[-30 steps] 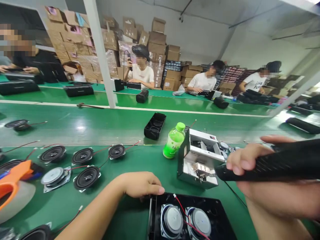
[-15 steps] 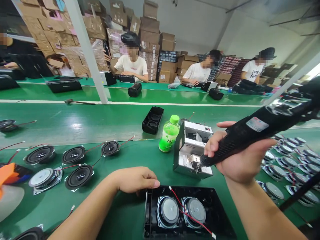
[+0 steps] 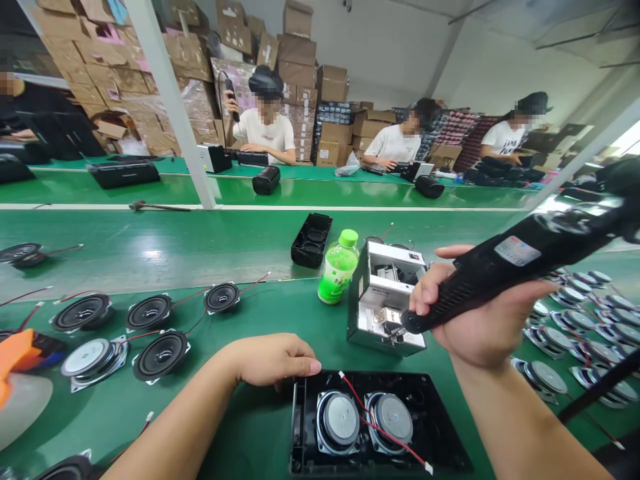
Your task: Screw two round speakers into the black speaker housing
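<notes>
My right hand (image 3: 493,323) is wrapped round a black electric screwdriver (image 3: 485,277), held slanting. Its tip points down and left at the front of a screw feeder (image 3: 380,291), a white and black box with an open top; whether a screw is on the bit I cannot tell. With curled fingers, my left hand (image 3: 277,360) grips the upper left corner of a black speaker panel (image 3: 443,427), thumb on its edge. Two round speakers (image 3: 341,420) sit in that panel, backs up, and red wires with white plugs (image 3: 383,433) lie across them.
Loose speakers (image 3: 163,353) lie to the left, and rows of more (image 3: 593,330) to the right. A green bottle (image 3: 339,267) stands beside the feeder. Behind it, a black speaker case (image 3: 311,240) rests on the green belt (image 3: 240,243). Co-workers sit across the line.
The black case and the far-left speaker on the belt have shifted slightly right. A co-worker opposite has raised a screwdriver. My hands hold almost the same position.
</notes>
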